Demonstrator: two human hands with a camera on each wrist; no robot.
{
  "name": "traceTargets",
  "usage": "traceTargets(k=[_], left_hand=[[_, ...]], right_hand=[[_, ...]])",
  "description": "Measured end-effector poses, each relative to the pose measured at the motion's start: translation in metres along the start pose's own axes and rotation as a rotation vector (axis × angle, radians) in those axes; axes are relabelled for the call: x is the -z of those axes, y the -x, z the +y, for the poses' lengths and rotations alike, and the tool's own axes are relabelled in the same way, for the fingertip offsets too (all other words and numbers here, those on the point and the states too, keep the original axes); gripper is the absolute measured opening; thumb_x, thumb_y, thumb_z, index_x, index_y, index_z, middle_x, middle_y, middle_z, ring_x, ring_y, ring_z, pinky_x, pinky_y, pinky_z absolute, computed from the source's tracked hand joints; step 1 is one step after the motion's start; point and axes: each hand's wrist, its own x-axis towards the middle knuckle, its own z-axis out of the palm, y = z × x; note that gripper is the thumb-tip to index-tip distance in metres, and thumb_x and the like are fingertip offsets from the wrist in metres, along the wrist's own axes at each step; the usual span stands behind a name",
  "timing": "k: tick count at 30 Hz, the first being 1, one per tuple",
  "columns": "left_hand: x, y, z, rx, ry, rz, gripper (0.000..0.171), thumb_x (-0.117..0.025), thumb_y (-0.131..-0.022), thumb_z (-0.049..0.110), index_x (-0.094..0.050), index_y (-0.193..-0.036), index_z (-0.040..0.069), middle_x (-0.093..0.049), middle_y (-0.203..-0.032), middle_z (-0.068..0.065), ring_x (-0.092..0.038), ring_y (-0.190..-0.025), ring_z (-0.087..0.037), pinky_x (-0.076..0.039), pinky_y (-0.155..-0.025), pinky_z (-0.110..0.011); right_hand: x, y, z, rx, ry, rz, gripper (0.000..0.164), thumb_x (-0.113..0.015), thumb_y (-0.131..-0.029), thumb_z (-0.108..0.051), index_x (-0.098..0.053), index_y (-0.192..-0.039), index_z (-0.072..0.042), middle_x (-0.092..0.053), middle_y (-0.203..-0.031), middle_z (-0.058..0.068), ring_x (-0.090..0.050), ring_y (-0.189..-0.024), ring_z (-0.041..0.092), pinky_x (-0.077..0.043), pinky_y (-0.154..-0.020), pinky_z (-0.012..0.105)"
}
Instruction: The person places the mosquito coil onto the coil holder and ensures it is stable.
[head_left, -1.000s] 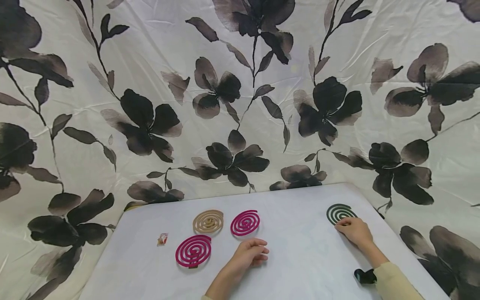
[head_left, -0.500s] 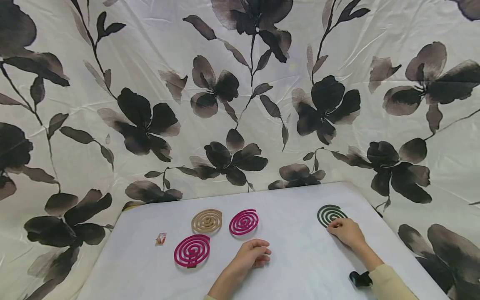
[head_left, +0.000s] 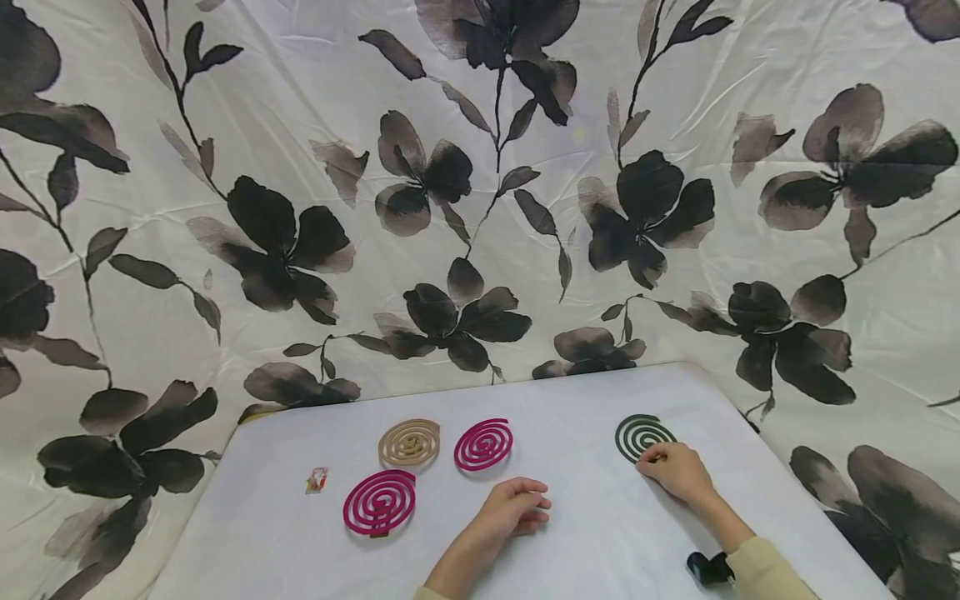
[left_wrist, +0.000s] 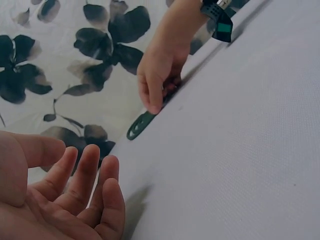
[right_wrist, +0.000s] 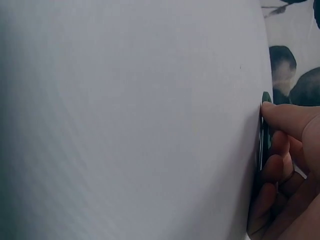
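Observation:
On the right of the white table, a dark green mosquito coil [head_left: 642, 435] is pinched at its near edge by my right hand [head_left: 681, 473]. In the right wrist view the coil [right_wrist: 265, 137] shows edge-on, with the thumb on its rim and the other fingers curled beside it. My left hand [head_left: 512, 510] hovers near the table's middle with fingers loosely bent and nothing in them. Closest to it is a magenta coil [head_left: 483, 444]. A tan coil [head_left: 409, 442] and another magenta coil [head_left: 380, 502] lie farther left.
A small red-and-white packet [head_left: 317, 480] lies left of the coils on the white table [head_left: 247, 533]. At my right wrist is a black strap device [head_left: 708, 569]. Behind the table's far edge hangs a floral cloth [head_left: 480, 208].
My right hand has moved left with the green coil, bringing it nearer the other coils. The left hand has shifted slightly right. The head view has shifted a little.

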Motion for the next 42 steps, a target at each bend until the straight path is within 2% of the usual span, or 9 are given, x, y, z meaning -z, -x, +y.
traceTargets(k=[6,12,23,38,42], left_hand=[[-0.004,-0.002,-0.001,0.006,0.0,-0.007,0.028,-0.059,-0.095,0.015,-0.06,-0.116,-0.003,-0.067,-0.091,-0.006,-0.066,-0.077,-0.016,-0.054,-0.066,-0.025],[-0.005,-0.004,-0.002,0.028,0.009,-0.023,0.028,-0.06,-0.095,0.016,-0.06,-0.116,-0.002,-0.067,-0.093,-0.006,-0.067,-0.078,-0.016,-0.055,-0.067,-0.026],[-0.012,-0.008,-0.003,0.022,0.051,-0.032,0.026,-0.06,-0.094,0.014,-0.061,-0.114,-0.003,-0.067,-0.092,-0.008,-0.067,-0.076,-0.016,-0.055,-0.066,-0.025],[-0.022,-0.012,-0.008,0.035,0.12,-0.063,0.025,-0.059,-0.094,0.011,-0.059,-0.114,-0.005,-0.066,-0.091,-0.009,-0.068,-0.077,-0.017,-0.057,-0.069,-0.026],[-0.025,-0.013,-0.009,0.044,0.128,-0.078,0.026,-0.059,-0.094,0.011,-0.059,-0.115,-0.005,-0.066,-0.091,-0.008,-0.068,-0.078,-0.017,-0.057,-0.07,-0.027]], right_hand=[[-0.006,0.006,-0.008,0.028,-0.024,-0.011,0.008,-0.078,-0.08,-0.02,-0.072,-0.08,-0.014,-0.058,-0.067,-0.005,-0.049,-0.063,0.015,-0.04,-0.06,0.032],[-0.01,0.013,-0.016,0.046,-0.078,-0.025,0.008,-0.08,-0.079,-0.016,-0.072,-0.077,-0.015,-0.059,-0.068,-0.005,-0.05,-0.062,0.014,-0.042,-0.06,0.032],[-0.018,0.023,-0.027,0.061,-0.056,-0.045,0.01,-0.08,-0.078,-0.017,-0.07,-0.074,-0.019,-0.055,-0.062,-0.007,-0.047,-0.058,0.013,-0.038,-0.056,0.03],[-0.022,0.033,-0.037,0.047,-0.074,-0.066,0.012,-0.08,-0.077,-0.017,-0.07,-0.072,-0.021,-0.054,-0.059,-0.007,-0.048,-0.055,0.012,-0.039,-0.055,0.029],[-0.02,0.031,-0.035,0.043,-0.111,-0.066,0.011,-0.08,-0.078,-0.014,-0.071,-0.073,-0.019,-0.054,-0.058,-0.006,-0.047,-0.054,0.012,-0.039,-0.052,0.027]])
